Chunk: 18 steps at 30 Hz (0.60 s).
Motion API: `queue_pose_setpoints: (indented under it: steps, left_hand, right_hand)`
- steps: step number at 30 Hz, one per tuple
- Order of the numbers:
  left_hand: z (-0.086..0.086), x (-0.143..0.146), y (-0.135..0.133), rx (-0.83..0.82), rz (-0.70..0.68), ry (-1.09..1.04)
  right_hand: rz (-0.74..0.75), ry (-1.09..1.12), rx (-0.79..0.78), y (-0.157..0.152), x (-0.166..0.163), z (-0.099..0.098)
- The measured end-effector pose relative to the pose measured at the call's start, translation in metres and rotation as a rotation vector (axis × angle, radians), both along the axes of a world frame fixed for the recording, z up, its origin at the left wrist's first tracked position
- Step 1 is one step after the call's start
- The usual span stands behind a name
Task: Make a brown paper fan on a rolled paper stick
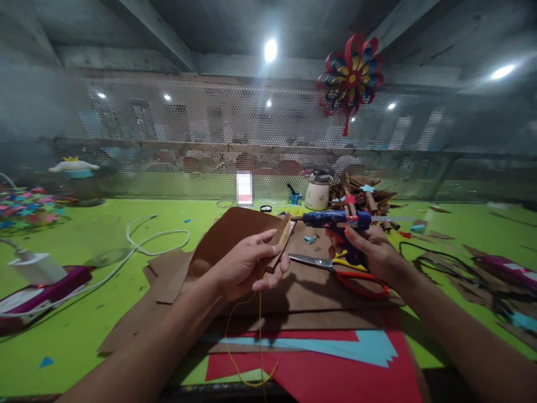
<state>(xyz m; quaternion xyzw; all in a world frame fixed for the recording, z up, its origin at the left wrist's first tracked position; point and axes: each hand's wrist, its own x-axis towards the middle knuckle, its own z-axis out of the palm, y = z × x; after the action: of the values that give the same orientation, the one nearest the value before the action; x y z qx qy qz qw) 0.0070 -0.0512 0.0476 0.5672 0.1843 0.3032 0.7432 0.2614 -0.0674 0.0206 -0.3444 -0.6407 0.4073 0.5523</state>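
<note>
My left hand (251, 260) pinches a narrow folded strip of brown paper (282, 243), with a yellow string (229, 330) hanging below it. In my right hand (373, 249) is a blue glue gun (316, 218), its nozzle pointing left at the upper end of the strip. A clear glue stick (394, 218) sticks out of the gun's back. Scissors (361, 282) with red handles lie under the glue gun, on stacked brown paper (331, 302). Whether the nozzle touches the strip I cannot tell.
Red paper (335, 369) and light blue paper (364, 344) lie at the front. A white cable (134, 240) and a plugged purple power strip (75, 277) are on the left. Behind stand a jar (318, 191), a lit phone (244, 188) and a pile of brown paper pieces (377, 196).
</note>
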Motion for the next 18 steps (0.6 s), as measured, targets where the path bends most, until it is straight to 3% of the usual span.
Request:
queue_pose_setpoints:
  steps: [7,13,18]
  left_hand:
    - [-0.001,-0.001,0.001,0.004,0.018,0.024]
    - [-0.007,-0.003,0.007,0.025,0.014,0.038]
    - [-0.016,0.001,0.009,0.091,0.036,0.064]
  right_hand:
    - [-0.206,-0.173,-0.017,0.011,0.010,-0.002]
    - [-0.440,-0.663,0.140,0.030,0.018,-0.006]
    - [-0.508,-0.990,0.267,0.065,0.018,-0.012]
